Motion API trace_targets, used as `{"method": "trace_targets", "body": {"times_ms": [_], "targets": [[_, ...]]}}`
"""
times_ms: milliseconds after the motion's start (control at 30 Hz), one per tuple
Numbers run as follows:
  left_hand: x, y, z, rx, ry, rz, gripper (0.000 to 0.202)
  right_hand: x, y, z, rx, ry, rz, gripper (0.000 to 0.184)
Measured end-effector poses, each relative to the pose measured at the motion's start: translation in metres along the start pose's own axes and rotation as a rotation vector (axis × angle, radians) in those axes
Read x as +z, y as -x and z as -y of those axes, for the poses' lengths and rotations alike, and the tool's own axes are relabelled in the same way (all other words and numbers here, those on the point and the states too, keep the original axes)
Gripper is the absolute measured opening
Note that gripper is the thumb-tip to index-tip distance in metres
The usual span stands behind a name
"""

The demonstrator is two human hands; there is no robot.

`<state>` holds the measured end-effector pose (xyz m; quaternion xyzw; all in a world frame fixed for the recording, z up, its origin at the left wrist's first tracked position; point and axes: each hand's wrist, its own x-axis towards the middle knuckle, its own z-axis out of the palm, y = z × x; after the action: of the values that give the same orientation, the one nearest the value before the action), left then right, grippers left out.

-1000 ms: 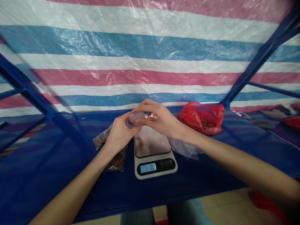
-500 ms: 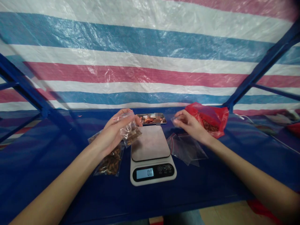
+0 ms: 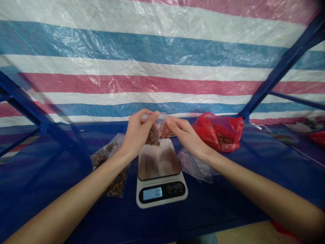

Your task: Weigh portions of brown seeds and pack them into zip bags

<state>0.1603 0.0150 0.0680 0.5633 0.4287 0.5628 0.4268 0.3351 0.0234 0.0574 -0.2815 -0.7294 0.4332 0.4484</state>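
Observation:
My left hand (image 3: pixel 138 134) and my right hand (image 3: pixel 181 135) pinch the top edge of a small clear zip bag (image 3: pixel 153 135) with brown pieces inside, held above the back of a white kitchen scale (image 3: pixel 159 176). The scale's steel plate is bare and its display shows zero. Filled clear bags of the same brown pieces (image 3: pixel 111 169) lie left of the scale under my left forearm. Empty clear bags (image 3: pixel 194 166) lie right of it under my right wrist.
A red plastic bag (image 3: pixel 219 130) holding brown pieces sits at the back right on the blue tabletop (image 3: pixel 76 210). A striped tarp (image 3: pixel 152 61) hangs behind. Blue frame bars (image 3: pixel 276 71) slant at both sides. More red items lie at the far right.
My right hand came back from the red bag to the small bag in my left hand, and both now pinch its top above the scale. The view shifted slightly.

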Motion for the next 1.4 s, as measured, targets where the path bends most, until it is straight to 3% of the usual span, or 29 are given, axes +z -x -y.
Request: {"method": "trace_targets", "body": {"times_ms": [67, 133, 267, 433, 633, 867, 1133, 1400], "targets": [[0.009, -0.017, -0.006, 0.186, -0.077, -0.078, 0.031, 0.011, -0.02, 0.001, -0.019, -0.118, -0.098, 0.043], [0.013, -0.031, -0.013, 0.281, -0.088, -0.152, 0.027, 0.014, -0.04, 0.001, -0.055, -0.177, -0.216, 0.04], [0.015, -0.045, -0.023, 0.245, -0.013, -0.207, 0.023, 0.009, -0.066, 0.004, -0.142, -0.243, -0.339, 0.035], [0.014, -0.045, -0.02, 0.174, 0.044, -0.229, 0.029, 0.003, -0.072, 0.004, -0.206, -0.281, -0.269, 0.032], [0.008, -0.049, -0.009, 0.177, 0.157, -0.188, 0.039, -0.002, -0.07, 0.0, -0.148, -0.267, -0.173, 0.039], [0.002, -0.052, -0.008, 0.198, 0.194, -0.119, 0.039, -0.009, -0.07, -0.006, -0.093, -0.32, -0.272, 0.033], [0.014, -0.059, -0.008, 0.233, 0.187, -0.14, 0.035, -0.009, -0.069, -0.003, -0.065, -0.453, -0.329, 0.034], [0.013, -0.058, -0.004, 0.26, 0.202, -0.18, 0.025, -0.008, -0.07, -0.004, -0.069, -0.478, -0.316, 0.028]]}}
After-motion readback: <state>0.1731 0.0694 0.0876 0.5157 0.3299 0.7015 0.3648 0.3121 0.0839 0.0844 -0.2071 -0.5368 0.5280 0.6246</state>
